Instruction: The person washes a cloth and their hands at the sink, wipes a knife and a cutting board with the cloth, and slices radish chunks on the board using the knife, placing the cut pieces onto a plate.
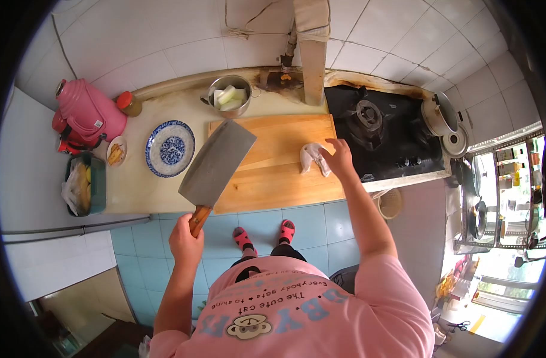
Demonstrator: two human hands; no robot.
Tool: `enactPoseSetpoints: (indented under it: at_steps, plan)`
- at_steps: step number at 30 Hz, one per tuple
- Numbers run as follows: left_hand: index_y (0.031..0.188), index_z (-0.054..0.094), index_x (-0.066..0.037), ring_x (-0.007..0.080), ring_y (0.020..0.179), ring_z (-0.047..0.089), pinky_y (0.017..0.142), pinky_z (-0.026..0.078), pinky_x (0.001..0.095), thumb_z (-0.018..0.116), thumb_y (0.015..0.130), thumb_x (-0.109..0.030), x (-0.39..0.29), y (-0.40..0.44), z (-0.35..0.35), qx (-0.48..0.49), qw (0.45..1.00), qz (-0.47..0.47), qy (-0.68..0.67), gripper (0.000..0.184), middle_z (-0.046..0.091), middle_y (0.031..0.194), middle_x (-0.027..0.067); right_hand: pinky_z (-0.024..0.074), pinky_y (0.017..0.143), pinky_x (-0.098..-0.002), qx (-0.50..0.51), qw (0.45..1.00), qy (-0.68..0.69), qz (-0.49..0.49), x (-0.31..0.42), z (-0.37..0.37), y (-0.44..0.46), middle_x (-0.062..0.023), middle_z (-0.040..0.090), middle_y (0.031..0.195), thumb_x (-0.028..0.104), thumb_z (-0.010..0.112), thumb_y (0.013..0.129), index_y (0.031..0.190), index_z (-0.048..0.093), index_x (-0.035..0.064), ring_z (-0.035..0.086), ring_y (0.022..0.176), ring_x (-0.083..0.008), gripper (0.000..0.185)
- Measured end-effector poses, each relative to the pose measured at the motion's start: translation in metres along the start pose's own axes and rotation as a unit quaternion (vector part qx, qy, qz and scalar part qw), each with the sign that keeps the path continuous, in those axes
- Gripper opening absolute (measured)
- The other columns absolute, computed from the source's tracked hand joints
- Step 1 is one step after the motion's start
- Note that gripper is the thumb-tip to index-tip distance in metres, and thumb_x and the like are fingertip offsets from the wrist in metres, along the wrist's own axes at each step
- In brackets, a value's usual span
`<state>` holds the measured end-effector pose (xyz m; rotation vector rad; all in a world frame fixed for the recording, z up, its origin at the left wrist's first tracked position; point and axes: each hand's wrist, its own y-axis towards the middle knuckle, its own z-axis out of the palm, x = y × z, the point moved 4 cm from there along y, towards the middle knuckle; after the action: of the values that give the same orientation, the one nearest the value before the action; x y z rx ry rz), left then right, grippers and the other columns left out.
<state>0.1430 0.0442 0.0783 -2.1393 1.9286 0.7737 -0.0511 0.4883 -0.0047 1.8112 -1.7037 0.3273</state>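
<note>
My left hand [186, 240] is wrapped round the wooden handle [200, 218] of a cleaver. The wide grey blade of the cleaver [219, 162] points up and away, over the left edge of a wooden cutting board [267, 179]. On the right part of the board lies a crumpled whitish cloth [312, 159]. My right hand [340, 160] reaches over the board beside this cloth, thumb and forefinger apart. The thumb seems to touch the cloth's right edge; the other fingers are partly hidden.
A pot with pale cut pieces [247, 107] stands behind the board. Left are a blue-patterned plate [148, 150], a small dish [125, 160], a pink thermos [97, 110], a lidded jar [129, 105] and a green bin [97, 200]. Right is a black gas stove [398, 134] with a pot [438, 113].
</note>
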Motion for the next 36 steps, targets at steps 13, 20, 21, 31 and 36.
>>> enactPoseSetpoints:
  at_steps: [13, 20, 21, 31, 36]
  plan:
    - [0.11, 0.056, -0.007, 0.0392, 0.083, 0.065, 0.071, 0.052, 0.0464, 0.073, 0.076, -0.004, 0.017, -0.007, 0.02, 0.033, 0.998, -0.042, -0.022, 0.038, 0.067, 0.093, 0.0166, 0.0463, 0.089, -0.0491, -0.085, 0.985, -0.144, 0.04, -0.009, 0.062, -0.026, -0.0164, 0.062, 0.104, 0.029, 0.081, 0.068, 0.11, 0.063, 0.0057, 0.059, 0.096, -0.0379, 0.051]
    - [0.111, 0.056, -0.006, 0.0392, 0.087, 0.065, 0.073, 0.052, 0.0462, 0.074, 0.076, -0.003, 0.02, -0.008, 0.023, 0.031, 0.997, -0.071, -0.021, 0.039, 0.067, 0.097, 0.0169, 0.0523, 0.073, -0.0417, -0.028, 0.986, 0.078, 0.146, -0.047, 0.039, 0.06, -0.016, 0.068, 0.083, 0.016, 0.072, 0.078, 0.09, 0.067, 0.0015, 0.067, 0.081, -0.033, 0.019]
    - [0.111, 0.056, -0.006, 0.0395, 0.087, 0.065, 0.074, 0.052, 0.0462, 0.074, 0.076, -0.003, 0.02, -0.009, 0.024, 0.029, 0.996, -0.076, -0.025, 0.039, 0.067, 0.097, 0.0171, 0.0522, 0.073, -0.0416, -0.073, 0.993, 0.036, 0.083, -0.071, 0.049, 0.075, -0.0168, 0.068, 0.083, 0.016, 0.071, 0.078, 0.091, 0.067, 0.001, 0.068, 0.081, -0.033, 0.02]
    - [0.111, 0.055, -0.005, 0.0398, 0.085, 0.065, 0.073, 0.052, 0.0454, 0.075, 0.077, -0.003, 0.012, -0.008, 0.031, 0.023, 0.99, -0.123, -0.061, 0.04, 0.067, 0.095, 0.0175, 0.0528, 0.071, -0.0431, 0.007, 0.984, 0.148, -0.102, 0.004, 0.144, -0.003, -0.0193, 0.066, 0.089, -0.003, 0.06, 0.082, 0.101, 0.068, 0.0063, 0.064, 0.082, -0.0363, 0.023]
    - [0.111, 0.056, -0.005, 0.0398, 0.084, 0.066, 0.072, 0.053, 0.045, 0.075, 0.076, -0.003, 0.014, -0.004, 0.03, -0.003, 0.992, -0.111, -0.059, 0.04, 0.067, 0.095, 0.0173, 0.0535, 0.071, -0.0385, 0.032, 0.985, 0.156, -0.062, 0.025, 0.134, -0.003, -0.0146, 0.066, 0.089, -0.003, 0.067, 0.078, 0.1, 0.07, 0.0055, 0.066, 0.086, -0.0298, 0.024]
